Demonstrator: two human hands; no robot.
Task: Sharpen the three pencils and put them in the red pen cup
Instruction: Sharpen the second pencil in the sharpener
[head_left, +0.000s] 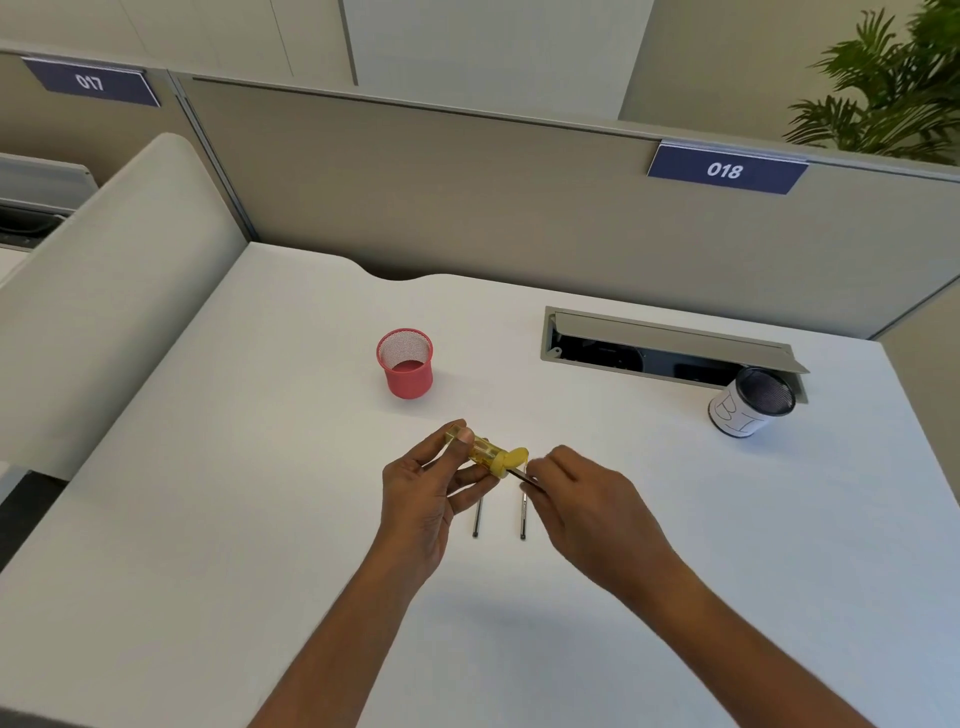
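Note:
My left hand (423, 496) grips a yellow see-through pencil sharpener (488, 453) above the white desk. My right hand (582, 501) pinches a dark pencil (519, 475) whose tip is pushed into the sharpener's yellow end; most of its shaft is hidden by my fingers. Two more dark pencils lie side by side on the desk just below my hands, one on the left (478, 517) and one on the right (523, 517). The red mesh pen cup (406, 371) stands upright beyond my hands, with nothing showing inside it.
A mesh cup wrapped in white paper (745, 408) stands at the right, beside an open cable tray (665, 345) set in the desk (260, 467). Grey partition panels (467, 192) close off the back and left.

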